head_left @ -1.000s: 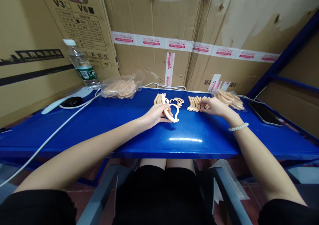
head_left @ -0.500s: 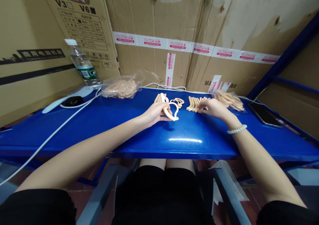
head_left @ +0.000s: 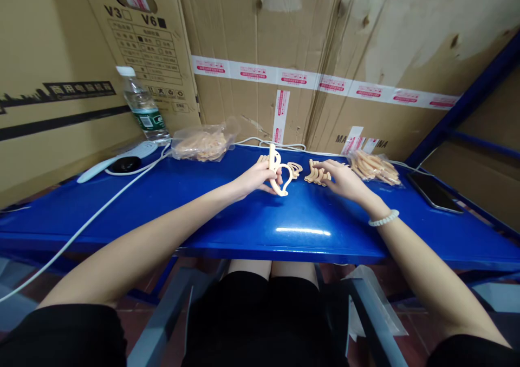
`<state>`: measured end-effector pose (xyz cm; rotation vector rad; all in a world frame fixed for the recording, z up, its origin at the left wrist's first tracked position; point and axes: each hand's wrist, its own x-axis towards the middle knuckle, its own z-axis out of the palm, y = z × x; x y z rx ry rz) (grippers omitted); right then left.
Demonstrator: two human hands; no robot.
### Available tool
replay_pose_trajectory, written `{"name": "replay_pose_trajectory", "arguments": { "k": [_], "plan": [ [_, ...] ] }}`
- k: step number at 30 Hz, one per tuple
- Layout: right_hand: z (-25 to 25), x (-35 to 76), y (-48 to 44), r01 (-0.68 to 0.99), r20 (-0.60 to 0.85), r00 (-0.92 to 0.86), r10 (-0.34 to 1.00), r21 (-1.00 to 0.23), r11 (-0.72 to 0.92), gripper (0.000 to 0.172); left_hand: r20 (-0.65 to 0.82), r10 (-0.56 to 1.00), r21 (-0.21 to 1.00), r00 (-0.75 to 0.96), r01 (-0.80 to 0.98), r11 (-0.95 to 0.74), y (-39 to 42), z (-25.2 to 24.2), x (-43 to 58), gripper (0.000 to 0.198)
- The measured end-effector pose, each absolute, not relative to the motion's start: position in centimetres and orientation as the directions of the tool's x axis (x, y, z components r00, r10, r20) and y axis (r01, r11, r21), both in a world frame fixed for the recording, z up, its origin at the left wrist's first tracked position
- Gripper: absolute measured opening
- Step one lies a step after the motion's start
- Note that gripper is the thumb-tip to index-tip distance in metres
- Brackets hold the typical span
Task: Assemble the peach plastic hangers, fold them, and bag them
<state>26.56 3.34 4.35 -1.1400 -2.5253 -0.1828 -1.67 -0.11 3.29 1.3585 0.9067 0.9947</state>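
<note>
My left hand [head_left: 260, 177] is closed around a beige plastic piece [head_left: 286, 187] with an open hook-like loop, raised above the blue table. Its upper end stands up past my fingers. My right hand [head_left: 343, 181] reaches over a row of curved beige arm pieces [head_left: 312, 173], fingers apart and bent down at the row's right side. Whether its fingertips touch a piece I cannot tell. Between the hands lies a small group of beige hook pieces [head_left: 295, 169]. More beige pieces [head_left: 263, 159] lie behind my left hand, partly hidden.
Clear bags of beige pieces lie at left [head_left: 202, 144] and right [head_left: 374, 168]. A water bottle [head_left: 147, 115], a light blue hairbrush [head_left: 117, 161], a black mouse-like object [head_left: 125, 164] and a white cable [head_left: 97, 215] are left; a phone [head_left: 434, 192] is right. Cardboard [head_left: 252, 102] stands behind the table [head_left: 227, 229].
My right hand has shifted slightly left over the row, and its fingers have spread. The piece in my left hand has tilted more upright. The camera view has shifted slightly.
</note>
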Motion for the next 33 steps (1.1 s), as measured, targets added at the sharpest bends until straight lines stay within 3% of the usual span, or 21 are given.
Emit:
{"name": "replay_pose_trajectory", "arguments": {
  "k": [3,6,10,12,21,28,33],
  "plan": [
    [4.8,24.3,1.6,0.663,0.495,-0.609,0.620,-0.111,0.740,0.042,0.165,0.926,0.982,0.340,0.034,-0.188,0.7,2.9,-2.3,0.023],
    [5.5,21.5,0.6,0.482,0.608,-0.586,0.536,-0.270,0.834,0.035,0.295,0.898,0.936,0.328,0.089,-0.340,1.2,2.5,-2.7,0.029],
    [5.5,18.7,1.0,0.235,0.548,-0.527,0.650,-0.641,0.731,0.030,0.407,0.858,0.869,0.313,0.158,-0.470,1.0,2.4,-2.7,0.026],
    [4.9,18.3,1.5,0.160,0.500,-0.481,0.721,-0.758,0.632,0.030,0.440,0.842,0.839,0.311,0.193,-0.509,0.8,2.5,-2.6,0.023],
    [3.6,20.6,2.1,0.127,0.465,-0.359,0.809,-0.834,0.536,0.034,0.485,0.842,0.747,0.238,0.388,-0.540,0.1,2.0,-2.0,0.008],
    [3.5,20.4,2.0,0.190,0.265,-0.533,0.804,-0.888,0.419,0.033,0.478,0.848,0.689,0.229,0.501,-0.524,-0.9,1.5,-1.7,0.019],
    [3.1,19.9,1.4,0.196,0.162,-0.613,0.774,-0.917,0.347,0.041,0.467,0.857,0.702,0.220,0.497,-0.510,-1.2,1.4,-1.2,0.012]
  ]
}}
